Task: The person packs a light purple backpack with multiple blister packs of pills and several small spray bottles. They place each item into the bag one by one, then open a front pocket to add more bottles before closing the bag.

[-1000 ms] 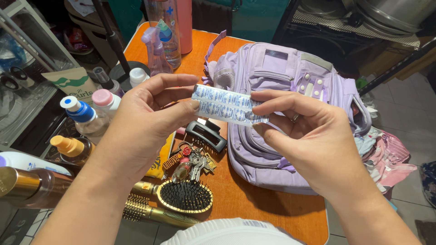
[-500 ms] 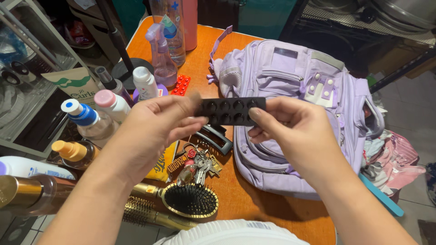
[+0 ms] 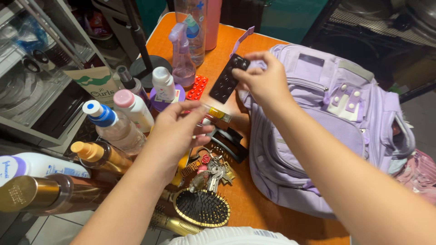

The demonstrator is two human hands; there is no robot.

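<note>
We pinch a dark blister strip [image 3: 225, 78] by its top end in our right hand [image 3: 263, 79], fingers closed on it, so it hangs flat over the orange table [image 3: 254, 204] just beside the soft lilac backpack [image 3: 318, 131]. Our left hand [image 3: 177, 131] curls loosely, nothing clearly gripped, above a black claw clip [image 3: 229, 143], metal keys [image 3: 211, 170] and a bristly oval brush [image 3: 202, 208].

Your right hand [image 3: 265, 81] pinches a dark, glossy blister strip [image 3: 228, 78] of plastic and foil. At one o'clock lies a matt lilac cloth backpack [image 3: 327, 131]. The bench [image 3: 254, 204] shows smooth orange laminate. At seven o'clock: a shiny gold-backed hairbrush [image 3: 200, 209], metal keys [image 3: 213, 172], and clear plastic bottles [image 3: 116, 127].
</note>
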